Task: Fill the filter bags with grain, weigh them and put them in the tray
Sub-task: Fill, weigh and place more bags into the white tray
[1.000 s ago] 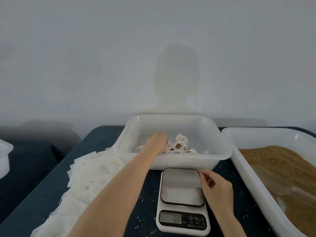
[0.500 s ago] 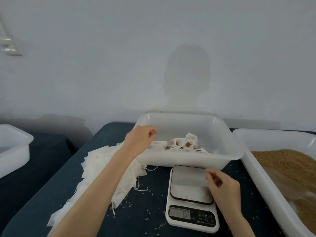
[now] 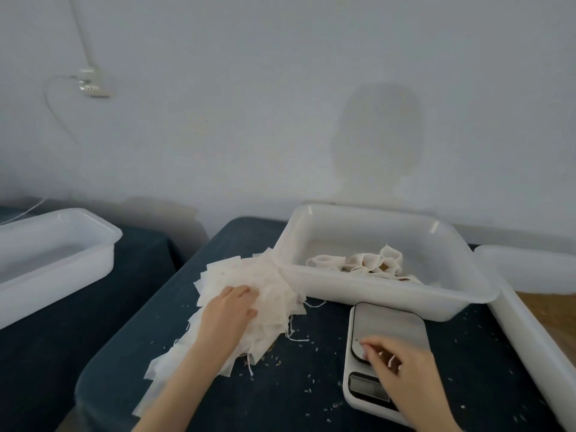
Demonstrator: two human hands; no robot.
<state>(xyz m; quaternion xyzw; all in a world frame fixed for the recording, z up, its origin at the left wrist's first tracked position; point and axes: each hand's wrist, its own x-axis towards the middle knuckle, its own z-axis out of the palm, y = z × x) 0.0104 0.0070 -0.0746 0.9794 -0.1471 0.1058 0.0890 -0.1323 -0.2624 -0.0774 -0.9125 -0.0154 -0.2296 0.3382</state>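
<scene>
White filter bags (image 3: 249,288), white tray (image 3: 374,294), dark blue tablecloth (image 3: 311,385).

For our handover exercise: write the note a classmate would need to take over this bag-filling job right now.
Left hand: lies on the pile of empty bags; grip unclear.
Right hand: over the scale, fingers loosely curled, holding nothing.
Tray behind the scale holds several filled bags. Grain bin at far right.
Done: some bags filled and trayed.
Left: pick up a bag, fill, weigh, tray; repeat.
</scene>
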